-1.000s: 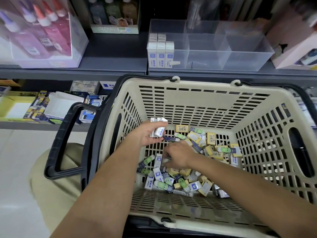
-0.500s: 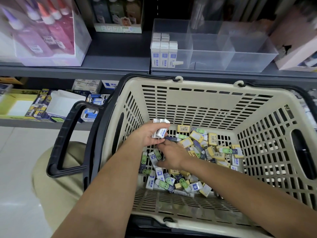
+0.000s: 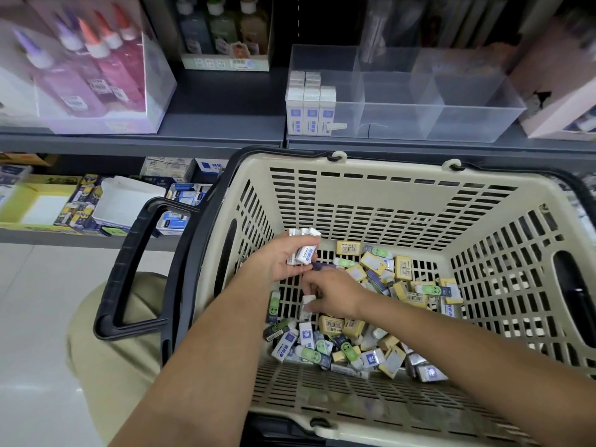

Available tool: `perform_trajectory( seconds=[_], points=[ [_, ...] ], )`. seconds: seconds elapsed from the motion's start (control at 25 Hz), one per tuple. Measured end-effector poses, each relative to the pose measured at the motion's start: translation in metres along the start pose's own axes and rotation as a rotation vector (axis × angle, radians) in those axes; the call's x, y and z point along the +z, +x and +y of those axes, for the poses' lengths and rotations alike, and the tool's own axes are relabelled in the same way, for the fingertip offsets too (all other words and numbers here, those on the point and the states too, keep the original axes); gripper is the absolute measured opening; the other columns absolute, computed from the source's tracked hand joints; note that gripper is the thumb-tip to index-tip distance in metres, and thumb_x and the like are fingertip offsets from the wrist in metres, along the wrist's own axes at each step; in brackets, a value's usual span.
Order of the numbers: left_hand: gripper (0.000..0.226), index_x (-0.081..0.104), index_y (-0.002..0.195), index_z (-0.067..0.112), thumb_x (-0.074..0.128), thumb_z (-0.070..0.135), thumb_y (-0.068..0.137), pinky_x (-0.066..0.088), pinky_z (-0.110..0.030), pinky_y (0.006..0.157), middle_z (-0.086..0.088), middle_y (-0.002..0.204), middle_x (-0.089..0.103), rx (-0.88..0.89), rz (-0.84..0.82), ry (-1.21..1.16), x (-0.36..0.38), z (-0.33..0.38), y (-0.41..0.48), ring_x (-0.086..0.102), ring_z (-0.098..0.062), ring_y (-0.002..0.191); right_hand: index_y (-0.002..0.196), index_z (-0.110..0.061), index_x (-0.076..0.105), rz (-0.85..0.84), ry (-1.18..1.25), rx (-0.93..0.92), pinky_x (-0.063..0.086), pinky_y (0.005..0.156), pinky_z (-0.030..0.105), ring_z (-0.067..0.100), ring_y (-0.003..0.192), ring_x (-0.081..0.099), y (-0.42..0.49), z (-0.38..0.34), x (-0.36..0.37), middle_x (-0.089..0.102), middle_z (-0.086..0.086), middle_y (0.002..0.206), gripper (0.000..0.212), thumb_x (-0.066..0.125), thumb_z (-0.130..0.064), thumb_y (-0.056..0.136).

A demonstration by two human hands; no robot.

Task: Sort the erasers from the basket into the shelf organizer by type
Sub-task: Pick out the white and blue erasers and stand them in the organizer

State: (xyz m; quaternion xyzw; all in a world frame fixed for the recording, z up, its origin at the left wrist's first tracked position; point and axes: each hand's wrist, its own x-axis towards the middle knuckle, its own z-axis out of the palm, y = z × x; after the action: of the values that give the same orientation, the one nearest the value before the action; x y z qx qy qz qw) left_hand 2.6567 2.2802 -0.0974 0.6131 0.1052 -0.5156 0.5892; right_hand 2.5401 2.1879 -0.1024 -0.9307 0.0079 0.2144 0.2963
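A beige slotted basket (image 3: 380, 191) holds a heap of mixed erasers (image 3: 364, 337): white with blue sleeves, yellow, and green-faced ones. My left hand (image 3: 277, 262) hovers inside the basket's left side and grips a small bunch of white-and-blue erasers (image 3: 304, 246). Just below it, my right hand (image 3: 335, 293) pinches one white eraser (image 3: 308, 300) over the heap. On the shelf above stands a clear shelf organizer (image 3: 451, 124); its left compartment holds upright white-and-blue erasers (image 3: 311, 104).
The basket has black handles (image 3: 129, 269) folded out to the left. A box of glue bottles (image 3: 87, 69) sits on the upper shelf at left, a pink box (image 3: 561, 85) at right. Stationery boxes (image 3: 106, 201) fill the lower shelf. Pale floor lies at lower left.
My right hand has moved left across the heap and lifted a white eraser up toward my left hand. The left hand keeps its bunch and has barely moved.
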Motion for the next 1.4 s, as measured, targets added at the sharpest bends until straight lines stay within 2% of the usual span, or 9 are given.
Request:
perform_trajectory(
  seconds=[0.16,0.36,0.6,0.72,0.84,1.04,1.16,1.28,1.4],
  points=[
    [0.055,0.059,0.115,0.005,0.081,0.016,0.065,0.057,-0.038,0.069,-0.012,0.108,0.065,-0.053,-0.127,0.036,-0.002,0.002,-0.007,0.065,-0.023,0.094,0.076,-0.028,0.053,0.113,0.449,0.118,0.054,0.072,0.029,0.009,0.073,0.060,-0.020,0.009,-0.040,0.059,-0.008,0.080,0.021,0.072,-0.019,0.078],
    [0.035,0.067,0.095,0.009,0.078,0.022,0.064,0.058,-0.043,0.071,-0.008,0.085,0.073,-0.138,-0.316,0.103,0.004,0.005,-0.016,0.071,-0.020,0.080,0.080,-0.015,0.057,0.244,0.739,0.174,0.055,0.070,0.029,0.010,0.060,0.063,-0.020,0.018,-0.067,0.064,0.004,0.071,0.014,0.065,-0.004,0.084],
    [0.036,0.062,0.100,0.004,0.076,0.007,0.067,0.057,-0.029,0.060,-0.008,0.079,0.074,-0.076,-0.273,0.127,0.011,0.010,-0.024,0.072,-0.018,0.074,0.086,-0.014,0.059,0.344,0.896,0.246,0.054,0.058,0.017,0.009,0.060,0.065,-0.029,0.017,-0.057,0.066,0.005,0.073,0.007,0.061,-0.020,0.089],
    [0.035,0.059,0.100,0.004,0.075,0.004,0.069,0.056,-0.027,0.056,-0.007,0.073,0.074,0.004,-0.131,0.039,0.010,0.012,-0.021,0.072,-0.018,0.068,0.085,-0.019,0.060,0.139,0.428,0.223,0.052,0.062,0.021,0.012,0.070,0.064,-0.034,0.014,-0.036,0.066,0.001,0.080,0.019,0.049,-0.031,0.095],
    [0.023,0.061,0.094,0.008,0.073,0.004,0.075,0.056,-0.026,0.053,-0.004,0.069,0.073,0.033,-0.104,0.034,0.010,0.012,-0.019,0.071,-0.013,0.064,0.100,-0.013,0.067,-0.108,0.090,0.025,0.049,0.082,0.029,0.018,0.093,0.063,-0.027,-0.004,-0.010,0.068,0.002,0.103,0.018,0.055,-0.024,0.092],
    [0.018,0.062,0.092,0.010,0.072,0.007,0.077,0.057,-0.027,0.054,-0.002,0.069,0.073,0.034,-0.109,0.033,0.011,0.012,-0.021,0.070,-0.012,0.063,0.123,-0.025,0.059,-0.219,-0.337,-0.193,0.047,0.091,0.037,0.023,0.112,0.054,-0.006,-0.038,0.026,0.059,0.001,0.123,0.033,0.056,-0.028,0.090],
    [0.019,0.062,0.092,0.010,0.073,0.007,0.077,0.057,-0.028,0.056,-0.002,0.068,0.073,0.035,-0.105,0.018,0.010,0.012,-0.021,0.070,-0.012,0.062,0.131,-0.027,0.051,-0.298,-0.438,-0.199,0.042,0.092,0.038,0.027,0.118,0.046,-0.003,-0.046,0.036,0.051,0.007,0.125,0.044,0.060,-0.032,0.088],
    [0.019,0.062,0.092,0.010,0.073,0.008,0.077,0.058,-0.028,0.057,-0.002,0.068,0.073,0.030,-0.104,0.022,0.010,0.012,-0.020,0.070,-0.012,0.063,0.125,-0.026,0.053,-0.321,-0.423,-0.201,0.041,0.088,0.035,0.027,0.114,0.047,-0.005,-0.043,0.033,0.048,0.007,0.119,0.040,0.061,-0.033,0.087],
    [0.019,0.062,0.092,0.011,0.073,0.008,0.077,0.058,-0.029,0.057,-0.002,0.068,0.073,0.023,-0.102,0.027,0.009,0.012,-0.019,0.070,-0.011,0.062,0.118,-0.025,0.056,-0.335,-0.409,-0.206,0.039,0.093,0.037,0.025,0.116,0.044,-0.008,-0.037,0.034,0.047,0.006,0.119,0.030,0.058,-0.029,0.088]
  ],
)
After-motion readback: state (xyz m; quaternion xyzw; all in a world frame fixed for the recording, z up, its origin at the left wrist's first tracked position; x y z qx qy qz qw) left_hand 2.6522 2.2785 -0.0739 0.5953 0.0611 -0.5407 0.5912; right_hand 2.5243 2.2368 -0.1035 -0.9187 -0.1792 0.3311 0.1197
